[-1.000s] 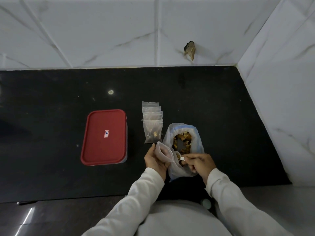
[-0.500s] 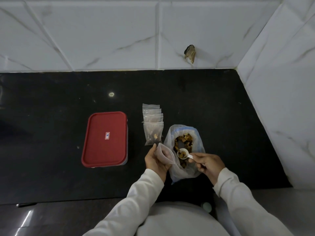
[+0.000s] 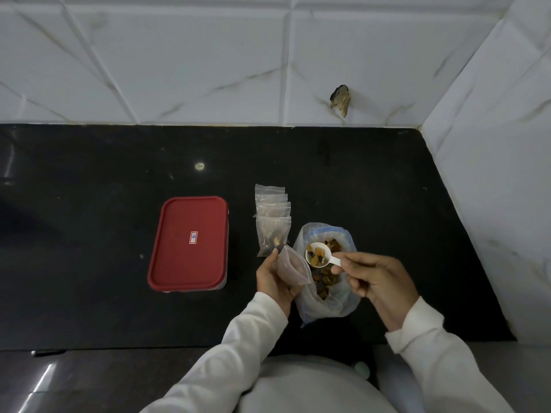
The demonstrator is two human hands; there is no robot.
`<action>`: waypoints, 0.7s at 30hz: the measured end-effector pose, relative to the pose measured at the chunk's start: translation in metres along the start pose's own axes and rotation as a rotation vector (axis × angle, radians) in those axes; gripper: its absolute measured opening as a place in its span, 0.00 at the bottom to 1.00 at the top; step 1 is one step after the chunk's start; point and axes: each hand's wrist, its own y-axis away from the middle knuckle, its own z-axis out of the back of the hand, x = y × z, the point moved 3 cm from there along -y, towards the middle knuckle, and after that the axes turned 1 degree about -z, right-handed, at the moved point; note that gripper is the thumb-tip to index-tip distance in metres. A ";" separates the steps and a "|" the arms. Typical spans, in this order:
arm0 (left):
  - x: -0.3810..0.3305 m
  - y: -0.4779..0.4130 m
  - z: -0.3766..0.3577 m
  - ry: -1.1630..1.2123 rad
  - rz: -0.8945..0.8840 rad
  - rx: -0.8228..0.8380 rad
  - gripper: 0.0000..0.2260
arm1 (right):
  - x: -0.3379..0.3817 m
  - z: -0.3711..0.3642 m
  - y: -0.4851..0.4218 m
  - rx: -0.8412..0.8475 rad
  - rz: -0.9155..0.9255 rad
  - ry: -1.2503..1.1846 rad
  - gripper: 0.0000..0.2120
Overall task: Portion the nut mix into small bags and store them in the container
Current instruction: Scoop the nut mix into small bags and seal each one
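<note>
Head view, and the white scoop had come up loaded! A second before, it was tipped at the mouth of the small bag; half a second before, it was down in the nut mix. Now it sat heaped with nuts and dried fruit, level, just above the open top of the big bag.

The right grip pinched the scoop's short handle between thumb and fingers. The left grip was curled round the small bag, holding it tilted with its mouth toward the scoop, just beside the big bag's near rim. How much that small bag already held I could not tell through the plastic.

So that read as one more dip taken and another spoonful on its way: the portion in hand was mid-fill, not finished. The gap to cross was short, but the scoop was piled high, so a steady carry looked wise.

Behind the left grip lay the filled bags, overlapped in a row on the black bench. The container stood well to their left with its red lid on, so the storing had not started.
</note>
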 end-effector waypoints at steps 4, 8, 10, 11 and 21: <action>0.000 -0.001 0.000 -0.023 -0.010 0.008 0.14 | 0.002 -0.012 0.003 0.011 0.087 0.130 0.09; -0.002 -0.001 0.000 -0.037 0.009 0.009 0.14 | 0.002 -0.012 -0.001 0.006 0.178 0.349 0.10; -0.002 -0.004 0.001 -0.049 0.005 0.012 0.14 | 0.003 -0.013 -0.001 -0.022 0.286 0.512 0.10; -0.001 -0.004 0.000 -0.051 0.002 0.015 0.14 | 0.003 -0.014 -0.001 -0.038 0.368 0.596 0.10; 0.000 -0.005 -0.006 0.007 -0.001 0.056 0.15 | -0.008 -0.035 0.002 -0.190 1.022 1.045 0.13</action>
